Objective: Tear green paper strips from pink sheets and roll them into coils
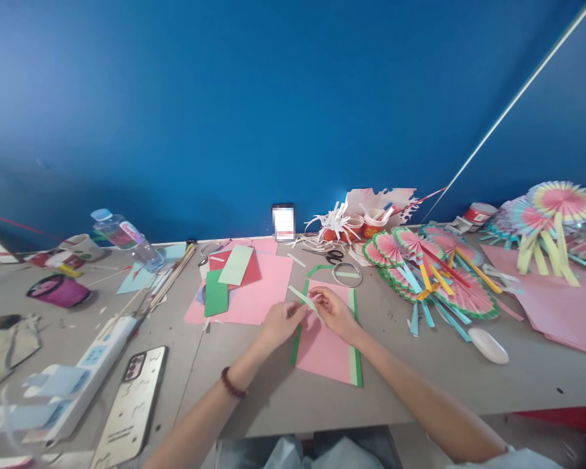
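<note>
A pale green paper strip (299,295) is pinched in the fingers of my right hand (336,315), its free end pointing up and left. My left hand (279,324) is closed close beside the strip, fingertips curled together; what they grip, if anything, is hidden. Beneath both hands lies a pink paper sheet (322,358), with green and pale green strips along its right side and green along its left. Just beyond it are a roll of clear tape (347,274) and black-handled scissors (333,256).
Left are stacked coloured papers (238,265), a phone (131,407), a power strip (94,358) and a tilted bottle (127,236). Folded paper fans (422,251), a white mouse-shaped object (488,345) and pink sheets (561,306) lie right. An upright phone (284,223) leans against the blue wall.
</note>
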`<state>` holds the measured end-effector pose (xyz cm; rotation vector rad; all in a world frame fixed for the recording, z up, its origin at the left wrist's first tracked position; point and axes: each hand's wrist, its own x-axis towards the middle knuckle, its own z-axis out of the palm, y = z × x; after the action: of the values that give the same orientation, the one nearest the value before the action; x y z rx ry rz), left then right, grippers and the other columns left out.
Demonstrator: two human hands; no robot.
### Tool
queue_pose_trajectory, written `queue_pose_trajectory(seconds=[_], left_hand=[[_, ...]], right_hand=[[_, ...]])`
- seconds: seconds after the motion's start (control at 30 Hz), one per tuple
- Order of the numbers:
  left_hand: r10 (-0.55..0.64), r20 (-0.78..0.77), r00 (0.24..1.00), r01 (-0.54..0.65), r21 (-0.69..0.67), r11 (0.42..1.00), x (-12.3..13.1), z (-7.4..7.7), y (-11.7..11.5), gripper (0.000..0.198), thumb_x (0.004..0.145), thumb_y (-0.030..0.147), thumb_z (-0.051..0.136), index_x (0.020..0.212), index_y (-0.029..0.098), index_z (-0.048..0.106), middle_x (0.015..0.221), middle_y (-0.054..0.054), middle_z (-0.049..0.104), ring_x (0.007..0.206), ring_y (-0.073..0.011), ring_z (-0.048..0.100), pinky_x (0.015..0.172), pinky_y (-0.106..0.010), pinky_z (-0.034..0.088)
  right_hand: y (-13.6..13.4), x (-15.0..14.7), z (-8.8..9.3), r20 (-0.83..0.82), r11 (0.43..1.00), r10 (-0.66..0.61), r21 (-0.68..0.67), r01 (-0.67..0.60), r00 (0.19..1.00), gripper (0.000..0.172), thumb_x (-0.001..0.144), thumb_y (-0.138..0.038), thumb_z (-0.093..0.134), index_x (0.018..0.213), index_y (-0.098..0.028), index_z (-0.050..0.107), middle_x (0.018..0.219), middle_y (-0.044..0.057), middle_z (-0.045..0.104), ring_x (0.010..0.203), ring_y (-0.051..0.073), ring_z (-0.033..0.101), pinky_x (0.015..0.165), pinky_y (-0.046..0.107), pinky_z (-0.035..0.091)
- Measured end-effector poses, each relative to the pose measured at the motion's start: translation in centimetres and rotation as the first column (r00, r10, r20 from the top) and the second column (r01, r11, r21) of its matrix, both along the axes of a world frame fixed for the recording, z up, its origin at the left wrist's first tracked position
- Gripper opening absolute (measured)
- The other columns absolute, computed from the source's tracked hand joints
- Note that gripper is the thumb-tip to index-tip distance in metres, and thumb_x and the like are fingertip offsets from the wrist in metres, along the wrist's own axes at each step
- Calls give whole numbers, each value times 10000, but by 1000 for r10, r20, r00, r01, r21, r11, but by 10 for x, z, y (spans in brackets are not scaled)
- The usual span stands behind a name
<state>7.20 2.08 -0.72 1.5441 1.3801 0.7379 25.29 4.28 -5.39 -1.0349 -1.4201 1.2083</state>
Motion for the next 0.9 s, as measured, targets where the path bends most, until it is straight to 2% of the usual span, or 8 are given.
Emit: queue_pose_trajectory(seconds=[0.03,0.07,0.17,0.3,0.47,0.6,0.8,0.9], left_hand=[[21,105,994,-7,-132,991,5,-3,11,359,904,436,576,685,163,654,628,-29,685,437,-128,529,469,-264,402],[31,138,990,-8,-164,986,9,-6,20,368,902,462,574,714,157,659,627,-30,686,392,-113,498,431,-254,372],[107,300,948,-69,-134,989,18,-15,34,397,830,544,670,812,148,678,602,-15,672,390,-94,490,398,-216,311],[213,474,855,-194,-89,977,22,-24,32,506,695,648,780,736,171,615,461,50,549,368,-85,461,391,-200,288],[142,529,837,-162,-8,987,24,-29,19,463,734,618,768,723,204,561,538,21,633,448,-124,574,453,-226,393],[107,484,868,-156,63,986,25,-30,15,417,778,568,748,696,213,547,537,38,612,470,-119,565,493,-234,417],[19,601,799,-5,-25,1000,23,-26,18,476,716,619,803,705,202,573,582,36,599,514,-125,574,554,-263,479],[45,589,807,-26,-41,999,22,-26,18,498,687,626,828,689,201,569,570,48,557,496,-97,510,527,-241,435]], right_hand=[[-1,0,3,-2,1000,3,2,-3,1000,266,780,-323,645,1031,-237,664,914,33,683,776,175,637,716,314,544],[-3,0,5,-2,1000,-3,9,3,1000,258,796,-331,647,1036,-236,665,917,36,684,796,178,646,717,307,550],[-8,0,8,20,997,-48,61,47,999,264,847,-337,637,1091,-238,662,951,49,688,848,190,664,689,286,553],[-6,5,4,122,986,-73,160,53,990,378,887,-310,595,1263,-268,600,847,13,676,695,182,644,620,301,545],[19,40,-1,368,883,-391,407,232,844,302,827,-184,485,1069,-221,663,1017,83,713,684,176,619,704,346,546],[38,72,-7,582,853,-506,445,272,637,310,727,-128,517,979,-205,680,1011,95,731,936,244,648,912,411,509],[46,83,-18,645,870,-489,409,275,588,98,732,-219,622,805,-221,688,895,62,742,911,254,646,889,402,474],[46,83,-18,638,864,-498,420,277,587,49,765,-231,616,755,-221,663,859,62,742,893,246,651,867,378,469]])
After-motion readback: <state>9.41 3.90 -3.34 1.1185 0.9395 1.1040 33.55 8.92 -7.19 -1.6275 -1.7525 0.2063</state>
